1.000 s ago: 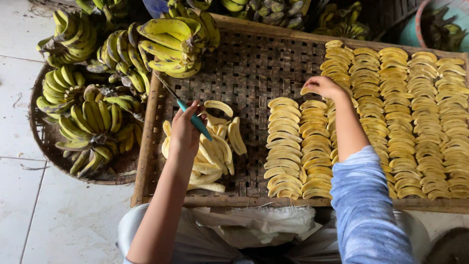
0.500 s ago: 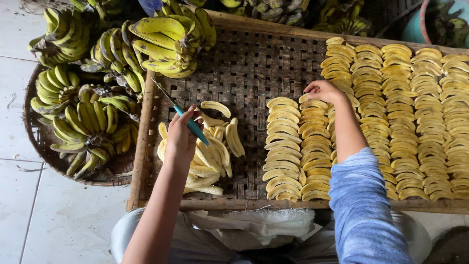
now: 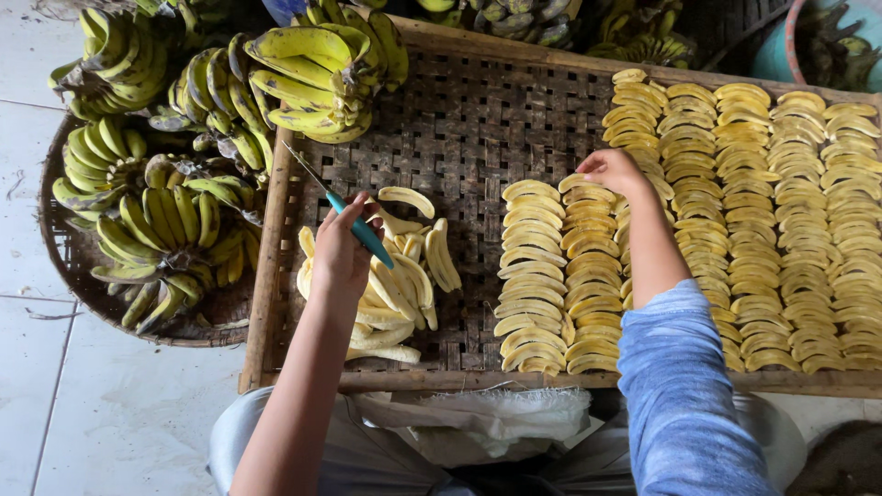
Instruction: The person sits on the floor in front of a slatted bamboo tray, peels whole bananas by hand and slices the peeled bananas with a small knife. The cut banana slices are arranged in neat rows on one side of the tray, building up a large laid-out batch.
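1. Fingers of the left hand (image 3: 342,246) are closed around the teal handle of a knife (image 3: 344,212); the thin blade is pointed up and away from the hand, toward the far left.
2. The left forearm is held bare and is stretched forward from the lower edge of the view.
3. A loose pile of peeled bananas (image 3: 395,276) is lain directly under and just right of the left hand.
4. The right hand (image 3: 614,172) is reached further forward, palm down, with the fingers drawn together on the far end of a row of banana slices (image 3: 593,266); whether a slice is pinched cannot be told.
5. The right arm is covered by a blue sleeve (image 3: 684,404) up to the mid forearm.
6. Both hands are held over a woven bamboo tray (image 3: 478,129) with a wooden frame; many more slice rows are laid out to the right of the right hand.
7. A round woven basket (image 3: 64,257), left of the left hand, is filled with bunches of unpeeled bananas (image 3: 175,216).
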